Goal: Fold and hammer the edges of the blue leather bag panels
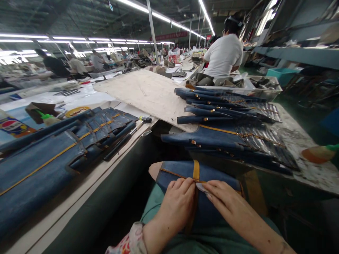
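Observation:
A dark blue leather-like piece (pixel 174 167) with a mustard-yellow strip (pixel 196 170) lies across my lap, over green cloth. My left hand (pixel 180 199) has its fingers curled together on the blue piece, pressing at the brown-edged seam where the strip meets it. Just to the right, my right hand (pixel 225 195) pinches a small whitish thing (pixel 202 188) against the same seam; its kind I cannot make out. The fingertips of both hands almost meet there. A light tan end (pixel 155 170) sticks out at the piece's left.
Left, more blue pieces (pixel 53 160) lie on a worktable near a black-handled tool (pixel 120 143) and a yellow dish (pixel 77 111). Right, stacked blue pieces (pixel 219 135) overhang a bench beside an orange bottle (pixel 319 154). Ahead are a pale board (pixel 143 90) and a person in white (pixel 225 54).

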`<state>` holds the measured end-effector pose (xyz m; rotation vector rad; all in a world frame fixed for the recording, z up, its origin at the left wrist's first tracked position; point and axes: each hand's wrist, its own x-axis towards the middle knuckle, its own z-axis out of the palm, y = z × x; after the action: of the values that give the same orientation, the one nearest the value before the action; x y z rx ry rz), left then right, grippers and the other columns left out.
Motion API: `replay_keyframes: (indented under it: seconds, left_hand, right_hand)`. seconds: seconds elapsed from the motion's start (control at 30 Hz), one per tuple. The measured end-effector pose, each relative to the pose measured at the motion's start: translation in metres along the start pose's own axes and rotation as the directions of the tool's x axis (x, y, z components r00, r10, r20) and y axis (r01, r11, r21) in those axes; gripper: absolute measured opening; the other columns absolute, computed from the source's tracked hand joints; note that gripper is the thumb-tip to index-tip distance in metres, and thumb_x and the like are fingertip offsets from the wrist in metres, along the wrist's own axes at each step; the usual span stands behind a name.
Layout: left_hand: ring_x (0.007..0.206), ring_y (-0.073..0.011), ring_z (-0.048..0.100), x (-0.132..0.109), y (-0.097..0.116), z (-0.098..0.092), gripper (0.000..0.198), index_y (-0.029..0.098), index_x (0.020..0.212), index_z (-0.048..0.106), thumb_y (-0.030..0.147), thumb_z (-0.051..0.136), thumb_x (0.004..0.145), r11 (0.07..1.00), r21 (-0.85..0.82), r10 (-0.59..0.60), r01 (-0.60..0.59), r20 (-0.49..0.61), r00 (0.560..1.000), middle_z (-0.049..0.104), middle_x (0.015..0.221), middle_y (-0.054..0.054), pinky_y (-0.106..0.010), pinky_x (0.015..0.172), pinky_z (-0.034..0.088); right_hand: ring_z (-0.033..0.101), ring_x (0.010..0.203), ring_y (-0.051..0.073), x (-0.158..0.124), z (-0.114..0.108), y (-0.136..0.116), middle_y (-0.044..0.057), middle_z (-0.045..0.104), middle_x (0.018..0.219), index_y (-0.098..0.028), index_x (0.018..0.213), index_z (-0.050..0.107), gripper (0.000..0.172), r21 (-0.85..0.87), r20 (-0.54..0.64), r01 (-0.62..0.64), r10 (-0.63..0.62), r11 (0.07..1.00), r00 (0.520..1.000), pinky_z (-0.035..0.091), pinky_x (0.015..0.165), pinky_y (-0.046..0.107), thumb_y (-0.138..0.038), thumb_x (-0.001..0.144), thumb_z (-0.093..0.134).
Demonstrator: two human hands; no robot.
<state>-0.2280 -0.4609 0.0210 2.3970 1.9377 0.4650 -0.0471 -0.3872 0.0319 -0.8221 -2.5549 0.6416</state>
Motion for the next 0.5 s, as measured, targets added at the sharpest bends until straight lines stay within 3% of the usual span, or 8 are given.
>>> replay_keyframes:
  seconds: [0.2, 0.5]
  left_hand:
    - [0.106, -0.019, 0.047, -0.005, -0.002, 0.006, 0.034, 0.019, 0.119, 0.05, 0.017, 0.039, 0.087, 0.999, 0.028, 0.019, -0.018, -0.04, 0.999, 0.052, 0.126, -0.004, -0.033, 0.087, 0.037]
    - [0.108, -0.0199, 0.046, -0.003, -0.002, 0.005, 0.034, 0.019, 0.118, 0.05, 0.014, 0.042, 0.085, 1.0, -0.02, -0.012, 0.012, -0.006, 1.0, 0.05, 0.13, -0.003, -0.035, 0.088, 0.036]
  right_hand:
    - [0.056, 0.098, 0.019, -0.001, 0.012, -0.005, 0.008, 0.06, 0.108, -0.018, 0.114, 0.059, 0.033, -0.107, -0.131, 0.015, -0.029, 0.994, 0.991, 0.053, 0.083, 0.031, -0.022, 0.094, 0.032]
    - [0.055, 0.097, 0.022, 0.0, 0.031, -0.012, 0.008, 0.059, 0.11, -0.015, 0.116, 0.056, 0.037, -0.33, -0.193, -0.039, -0.027, 0.943, 0.981, 0.054, 0.08, 0.036, -0.014, 0.092, 0.028]
